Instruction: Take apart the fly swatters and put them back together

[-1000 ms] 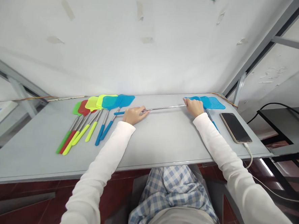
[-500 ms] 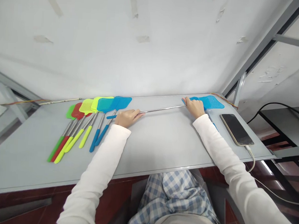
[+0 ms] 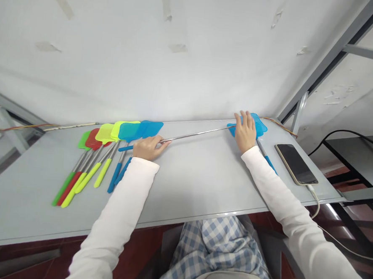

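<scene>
My left hand (image 3: pixel 148 148) is closed around a blue fly swatter near its handle, whose blue end sticks out to the left. The swatter's thin metal rod (image 3: pixel 199 133) is drawn out long and runs right to my right hand (image 3: pixel 245 134). That hand is open, fingers stretched over the blue swatter head, which it partly hides. Beneath it lies another blue fly swatter (image 3: pixel 271 165), its handle pointing toward me. Beside my left hand are several more fly swatters in a row: a green one (image 3: pixel 64 189), a red one (image 3: pixel 93 139), yellow ones (image 3: pixel 102 173) and blue ones (image 3: pixel 114 178).
A phone (image 3: pixel 297 164) with a white charging cable (image 3: pixel 314 202) lies at the right of the grey table (image 3: pixel 190 186). A white wall (image 3: pixel 190 81) stands behind it. Metal frame bars (image 3: pixel 324 63) rise on the right, and thin wires run along the back edge.
My right hand has loosened from the rod near the swatter head and spread its fingers. My left hand, still gripping the swatter, has shifted a little left.
</scene>
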The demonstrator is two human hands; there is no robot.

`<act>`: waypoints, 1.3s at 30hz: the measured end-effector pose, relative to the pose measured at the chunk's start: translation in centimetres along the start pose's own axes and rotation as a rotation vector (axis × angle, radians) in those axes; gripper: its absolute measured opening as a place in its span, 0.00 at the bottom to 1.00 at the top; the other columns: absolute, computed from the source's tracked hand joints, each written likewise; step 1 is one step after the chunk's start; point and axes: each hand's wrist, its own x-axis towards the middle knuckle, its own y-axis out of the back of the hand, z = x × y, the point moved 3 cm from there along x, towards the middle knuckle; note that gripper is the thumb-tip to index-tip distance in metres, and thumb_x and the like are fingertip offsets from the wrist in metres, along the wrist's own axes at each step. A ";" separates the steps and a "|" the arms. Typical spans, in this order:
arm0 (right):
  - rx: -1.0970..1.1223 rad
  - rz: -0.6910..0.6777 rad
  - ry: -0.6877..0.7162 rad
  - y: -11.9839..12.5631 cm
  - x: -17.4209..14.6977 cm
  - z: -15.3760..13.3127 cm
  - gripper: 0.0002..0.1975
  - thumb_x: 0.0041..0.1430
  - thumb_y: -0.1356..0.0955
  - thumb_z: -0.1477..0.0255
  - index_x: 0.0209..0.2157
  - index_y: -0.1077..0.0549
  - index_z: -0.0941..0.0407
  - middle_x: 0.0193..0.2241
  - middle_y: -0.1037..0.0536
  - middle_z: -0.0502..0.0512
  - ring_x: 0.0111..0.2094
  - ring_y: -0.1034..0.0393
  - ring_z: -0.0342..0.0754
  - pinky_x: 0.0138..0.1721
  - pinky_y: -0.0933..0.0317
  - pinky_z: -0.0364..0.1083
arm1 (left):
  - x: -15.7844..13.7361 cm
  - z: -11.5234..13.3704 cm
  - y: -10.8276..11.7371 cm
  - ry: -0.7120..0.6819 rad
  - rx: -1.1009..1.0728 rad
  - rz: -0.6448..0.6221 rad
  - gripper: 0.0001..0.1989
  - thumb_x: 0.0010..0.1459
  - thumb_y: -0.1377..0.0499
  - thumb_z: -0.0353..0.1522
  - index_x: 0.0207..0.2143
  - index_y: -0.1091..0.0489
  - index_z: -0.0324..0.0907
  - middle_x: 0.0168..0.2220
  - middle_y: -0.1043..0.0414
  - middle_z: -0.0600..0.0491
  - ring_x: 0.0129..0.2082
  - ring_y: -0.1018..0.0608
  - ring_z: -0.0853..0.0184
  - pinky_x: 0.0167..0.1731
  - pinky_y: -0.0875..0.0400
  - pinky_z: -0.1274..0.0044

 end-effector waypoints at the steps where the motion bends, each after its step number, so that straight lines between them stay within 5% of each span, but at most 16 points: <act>1: -0.003 0.003 -0.062 -0.2 0.0 0.6 0.25 0.63 0.47 0.81 0.59 0.37 0.62 0.60 0.37 0.67 0.63 0.50 0.57 0.57 0.50 0.56 | 0.0 -0.3 -0.1 0.007 0.008 0.028 0.24 0.57 0.48 0.52 0.29 0.26 0.43 0.22 0.29 0.47 0.27 0.27 0.63 0.24 0.49 0.75; 9: 0.005 -0.051 -0.160 -0.5 0.1 3.7 0.22 0.59 0.42 0.82 0.51 0.28 0.56 0.52 0.27 0.62 0.59 0.41 0.58 0.57 0.48 0.58 | -0.1 -1.5 -0.8 -0.005 0.009 0.125 0.25 0.55 0.47 0.53 0.28 0.24 0.43 0.19 0.29 0.50 0.23 0.28 0.65 0.22 0.49 0.76; 24: 0.058 -0.143 0.017 0.4 0.6 4.3 0.20 0.62 0.41 0.80 0.50 0.26 0.54 0.50 0.24 0.56 0.51 0.32 0.54 0.51 0.43 0.52 | -0.3 -0.9 -0.7 -0.044 -0.014 0.056 0.25 0.57 0.48 0.54 0.33 0.22 0.45 0.26 0.23 0.48 0.27 0.24 0.63 0.24 0.47 0.75; 39: 0.012 -0.511 0.525 2.5 -1.8 -6.6 0.15 0.65 0.42 0.79 0.49 0.30 0.59 0.42 0.22 0.62 0.42 0.27 0.50 0.40 0.43 0.46 | -1.0 7.7 -1.0 -0.199 -0.028 -0.124 0.25 0.63 0.54 0.50 0.42 0.23 0.47 0.28 0.21 0.48 0.29 0.21 0.64 0.21 0.46 0.76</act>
